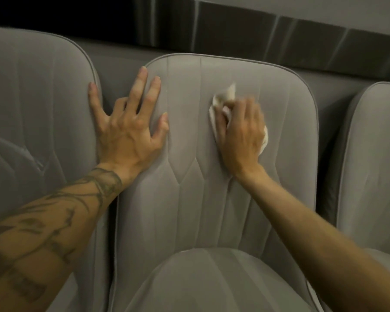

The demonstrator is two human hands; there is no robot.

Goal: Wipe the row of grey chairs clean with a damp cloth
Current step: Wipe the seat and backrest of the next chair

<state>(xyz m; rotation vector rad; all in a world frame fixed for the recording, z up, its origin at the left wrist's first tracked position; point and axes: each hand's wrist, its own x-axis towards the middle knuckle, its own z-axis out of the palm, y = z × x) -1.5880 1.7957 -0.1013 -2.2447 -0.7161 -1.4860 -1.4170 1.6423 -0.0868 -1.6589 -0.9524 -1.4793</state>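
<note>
Right hand (241, 131) pressed palm-down on the backrest of the middle chair (212, 199), fingers curled over a crumpled white cloth (221, 102). Cloth bunched beneath the palm; one corner sticks out past the fingertips toward the top of the backrest, and a smaller fold shows at the outer edge of the hand. Hand and cloth appear slightly blurred. Cloth lies in the upper half of the backrest, a little right of its centre seam and above the diamond-shaped stitching.

Left hand (131, 127) holds nothing. It lies flat with fingers spread wide across the gap between two chairs: the thumb and two long fingers rest on the left edge of the middle chair, one finger is bent down into the gap, and the little finger touches the piped edge of the left chair (32, 109). Left forearm (43, 221) carries dark tattoo lines.

Three grey upholstered chairs stand side by side, with only the left edge of the right chair (374, 165) in view. Seat cushion (212, 282) of the middle chair fills the lower centre. Dark panelled wall strip (279, 34) runs behind the chair tops.
</note>
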